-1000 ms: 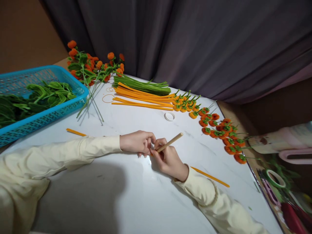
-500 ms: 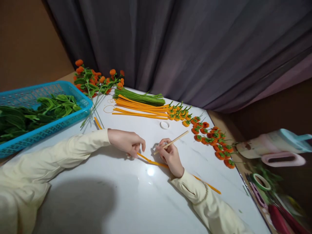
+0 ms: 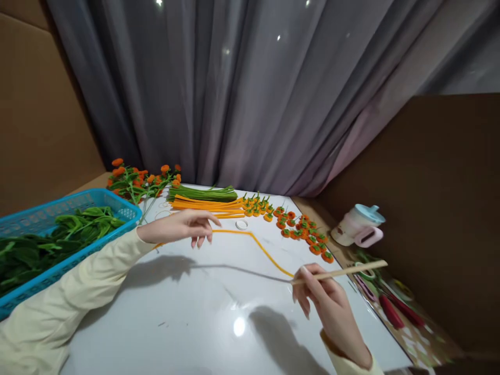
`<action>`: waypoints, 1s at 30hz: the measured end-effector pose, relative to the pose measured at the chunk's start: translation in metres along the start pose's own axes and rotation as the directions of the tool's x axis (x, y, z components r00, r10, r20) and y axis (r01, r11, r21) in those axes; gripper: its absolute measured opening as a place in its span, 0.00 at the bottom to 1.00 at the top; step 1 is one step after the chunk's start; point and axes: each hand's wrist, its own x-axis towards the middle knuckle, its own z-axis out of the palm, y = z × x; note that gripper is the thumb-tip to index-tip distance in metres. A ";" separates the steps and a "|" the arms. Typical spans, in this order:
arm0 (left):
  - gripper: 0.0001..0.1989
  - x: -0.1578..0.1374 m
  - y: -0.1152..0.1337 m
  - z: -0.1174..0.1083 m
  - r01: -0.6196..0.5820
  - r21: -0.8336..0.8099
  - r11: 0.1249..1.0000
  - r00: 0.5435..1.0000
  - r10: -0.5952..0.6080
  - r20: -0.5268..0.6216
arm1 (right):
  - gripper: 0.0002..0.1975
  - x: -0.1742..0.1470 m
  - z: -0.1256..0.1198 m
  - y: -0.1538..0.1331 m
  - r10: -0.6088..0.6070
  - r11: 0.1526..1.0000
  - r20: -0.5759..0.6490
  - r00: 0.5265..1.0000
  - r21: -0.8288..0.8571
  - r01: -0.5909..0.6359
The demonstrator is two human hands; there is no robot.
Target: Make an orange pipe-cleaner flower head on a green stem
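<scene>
While the cup marking [image 3: 339,228] is unreadable, the left hand [image 3: 183,227] pinches an orange strip [image 3: 238,232], the right hand [image 3: 326,294] a stick [image 3: 361,268]

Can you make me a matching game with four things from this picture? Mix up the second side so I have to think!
Things
1. wooden stick
2. basket
3. orange strip
4. cup

Clues
A. bent, stretching between the left hand and the right hand
B. has a light blue lid and a pink handle
C. straight, held in the right hand
D. blue, with green leaves inside

Right pairs: 1-C, 2-D, 3-A, 4-B
</scene>
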 end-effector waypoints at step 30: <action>0.22 0.074 0.065 0.059 -0.459 -0.315 0.831 0.712 0.132 -0.690 | 0.13 0.127 0.073 -0.054 -0.011 0.492 0.885 0.466 -0.401 0.772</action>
